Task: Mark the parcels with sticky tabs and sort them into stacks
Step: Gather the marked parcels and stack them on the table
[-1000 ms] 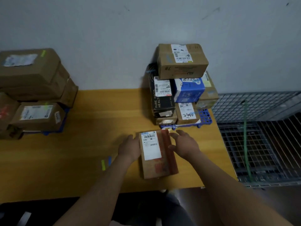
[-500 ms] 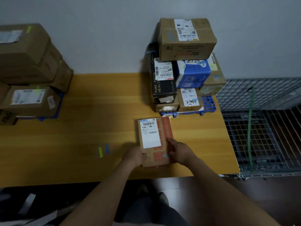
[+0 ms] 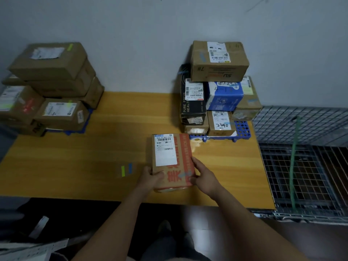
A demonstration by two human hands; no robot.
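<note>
**Head view: both hands moved to the parcel's near end; sorting lift judged next**

Location. The parcel [image 3: 171, 161], a brown carton with orange print and a white shipping label, lies flat on the counter [image 3: 113, 129] toward 6 o'clock, long axis running 12 to 6.

Hands. The left hand [image 3: 150, 176] grips the near left corner, thumb on the top face. The right hand [image 3: 204, 178] clamps the near right corner, forefinger laid along the side edge.

Change. A second ago the hands flanked the carton's middle and far end; both have since slid back to the near corners. The carton itself has not visibly shifted.

Marking. A pale bluish patch shows on the top face beside the right thumb; whether it is a tab cannot be confirmed. Loose sticky tabs [image 3: 126, 170], one yellow-green and one blue, lie at the carton's 9 o'clock.

Assessment. This two-corner grip suits carrying. The left stack [image 3: 50, 87] stands at 10 o'clock, the right stack [image 3: 216, 91] at 1 o'clock; destination undetermined.
</note>
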